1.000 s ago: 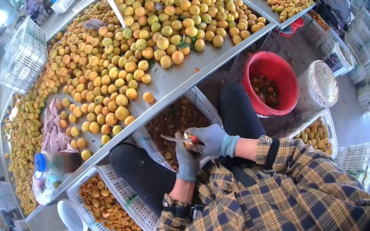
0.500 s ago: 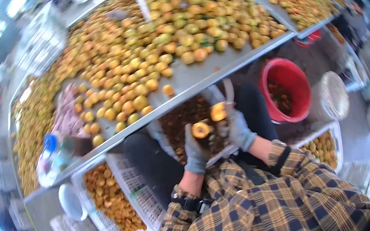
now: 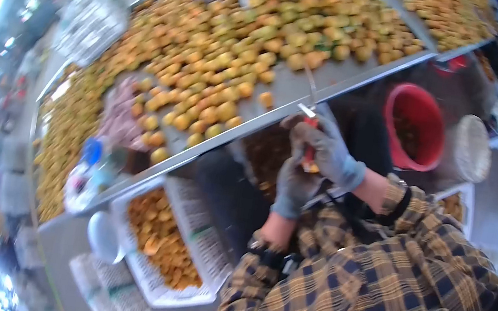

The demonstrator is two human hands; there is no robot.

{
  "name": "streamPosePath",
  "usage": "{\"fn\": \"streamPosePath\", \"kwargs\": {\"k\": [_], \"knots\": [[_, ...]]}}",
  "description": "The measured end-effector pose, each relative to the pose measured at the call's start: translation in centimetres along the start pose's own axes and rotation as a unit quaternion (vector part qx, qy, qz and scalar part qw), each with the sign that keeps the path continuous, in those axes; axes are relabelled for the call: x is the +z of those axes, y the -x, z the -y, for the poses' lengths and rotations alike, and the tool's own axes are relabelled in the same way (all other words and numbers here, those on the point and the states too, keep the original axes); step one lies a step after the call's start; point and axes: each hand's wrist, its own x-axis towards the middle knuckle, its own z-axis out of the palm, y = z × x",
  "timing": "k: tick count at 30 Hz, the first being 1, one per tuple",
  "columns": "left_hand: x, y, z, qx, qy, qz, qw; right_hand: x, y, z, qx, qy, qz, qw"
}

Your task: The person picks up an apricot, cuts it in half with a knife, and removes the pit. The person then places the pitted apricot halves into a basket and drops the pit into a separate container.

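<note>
My gloved left hand [image 3: 298,178] and gloved right hand [image 3: 333,153] are close together in front of the table's edge. My right hand is closed round a red-handled tool [image 3: 307,155] with a thin metal blade [image 3: 311,88] pointing up toward the table; blur hides its exact kind. The fingers of my left hand curl against the right hand and the tool; what they hold, if anything, is hidden. A small orange piece [image 3: 313,168] shows below the handle, between the hands. Under them, between my knees, lies a container of dark brown bits [image 3: 265,154].
Round yellow-orange fruits [image 3: 224,63] cover much of the metal-edged table [image 3: 287,88]. A pink cloth [image 3: 122,113] and a blue-capped bottle [image 3: 91,151] lie at its left. A white basket [image 3: 212,278] of cut orange fruit stands below; a red bucket [image 3: 415,128] and white bucket [image 3: 471,148] stand right.
The cut fruit halves seen in both hands no longer show there. My hands have come together and up toward the table edge, and the red-handled tool is now visible. The view has shifted.
</note>
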Motion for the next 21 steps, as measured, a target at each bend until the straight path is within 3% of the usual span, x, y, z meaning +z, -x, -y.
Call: {"fn": "streamPosePath", "kwargs": {"k": [1,3,8,17,18,19,21], "knots": [[0.6,-0.2,0.2,-0.028,-0.006,-0.022,0.999,-1.8,-0.1,0.0,-0.003,0.036,-0.023,0.999],[2.7,-0.2,0.7,-0.029,-0.025,-0.02,0.999,-3.9,-0.4,-0.1,-0.049,-0.028,-0.068,0.996],[3.0,-0.3,1.6,-0.078,-0.053,-0.036,0.995,-5.1,0.5,1.9,-0.054,-0.087,-0.093,0.99],[3.8,0.0,2.6,-0.041,-0.06,-0.113,0.991,-4.8,1.9,-0.2,-0.079,-0.054,-0.088,0.991],[3.2,0.3,2.8,0.152,-0.472,-0.072,0.866,-5.0,2.1,-0.8,-0.071,-0.078,-0.084,0.991],[2.6,0.4,2.8,0.312,-0.777,-0.015,0.547,-5.0,2.0,-1.0,-0.07,-0.078,-0.085,0.991],[1.1,0.4,3.1,0.325,-0.789,-0.042,0.52,-4.7,2.0,-1.5,-0.049,-0.06,-0.106,0.991]]}}
